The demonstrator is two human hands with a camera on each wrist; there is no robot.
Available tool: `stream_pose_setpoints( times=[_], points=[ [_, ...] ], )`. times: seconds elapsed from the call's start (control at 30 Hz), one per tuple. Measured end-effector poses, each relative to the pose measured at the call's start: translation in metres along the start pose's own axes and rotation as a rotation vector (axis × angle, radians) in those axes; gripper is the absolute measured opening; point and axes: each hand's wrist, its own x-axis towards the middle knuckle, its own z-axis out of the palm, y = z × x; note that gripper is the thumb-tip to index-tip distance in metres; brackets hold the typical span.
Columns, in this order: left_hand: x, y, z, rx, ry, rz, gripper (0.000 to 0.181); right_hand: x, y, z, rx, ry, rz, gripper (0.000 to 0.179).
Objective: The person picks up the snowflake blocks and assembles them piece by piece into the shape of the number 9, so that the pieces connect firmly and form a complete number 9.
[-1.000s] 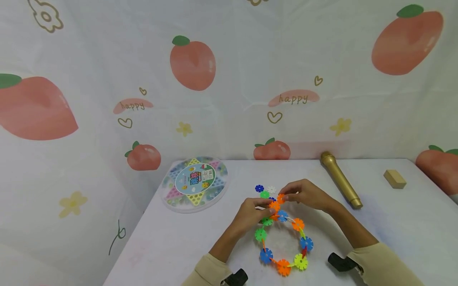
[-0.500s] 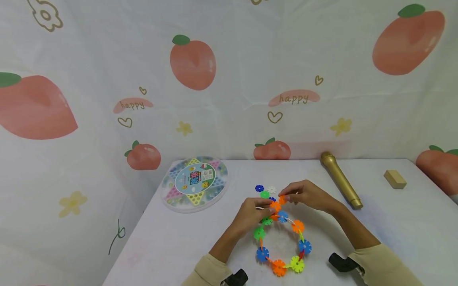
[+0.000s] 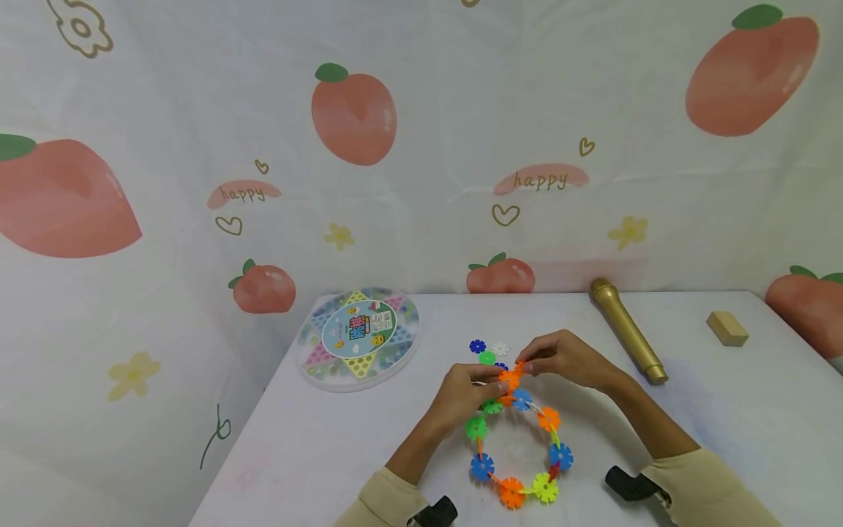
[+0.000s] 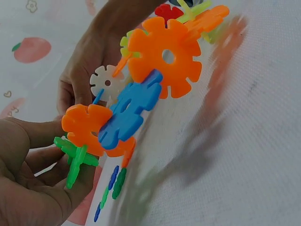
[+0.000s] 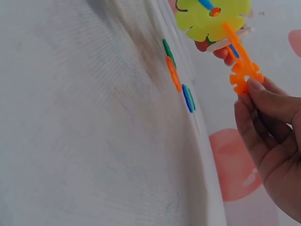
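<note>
Slotted plastic snowflake discs in orange, blue, green, yellow, white and red interlock into a ring (image 3: 482, 467) in the head view. At the ring's far end my left hand (image 3: 464, 395) pinches an orange disc (image 4: 84, 121) between thumb and fingers; a green disc (image 4: 76, 160) sticks out beside that grip in the left wrist view. Just to the right, my right hand (image 3: 569, 360) holds another orange disc (image 5: 244, 76) by its edge with thumb and fingertips. This disc meets the orange piece leading to the ring. Parts of the joined discs are hidden behind the left fingers.
Several loose discs, among them a dark blue disc (image 3: 477, 346), a white disc (image 3: 500, 348) and a green disc (image 3: 487, 358), lie just beyond the hands. A round game board (image 3: 358, 340) is at back left, a gold microphone (image 3: 628, 329) and wooden block (image 3: 727, 329) at right.
The near part of the ring has swung slightly left. The orange disc in my right hand has tilted, now showing a narrower side. Both hands stay nearly in place.
</note>
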Motion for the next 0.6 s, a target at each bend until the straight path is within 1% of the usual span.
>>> stream_pose_setpoints(
  times=[0.17,0.4,0.47,0.6],
  points=[
    [-0.0006,0.001,0.0008,-0.032,0.003,0.006,0.026,0.0004,0.0001,0.0014,0.016,0.004,-0.033,0.015],
    [-0.0006,0.0007,0.0016,-0.039,0.005,0.017,0.027,0.0007,0.0004,0.0022,0.035,0.001,-0.084,0.015],
    [-0.0005,0.0002,0.0016,-0.043,0.005,0.019,0.027,0.0007,0.0008,0.0022,0.038,-0.001,-0.084,0.016],
    [-0.0002,0.0001,0.0019,-0.016,-0.01,0.017,0.028,0.0004,0.0004,0.0026,0.028,-0.024,-0.071,0.016]
  ],
)
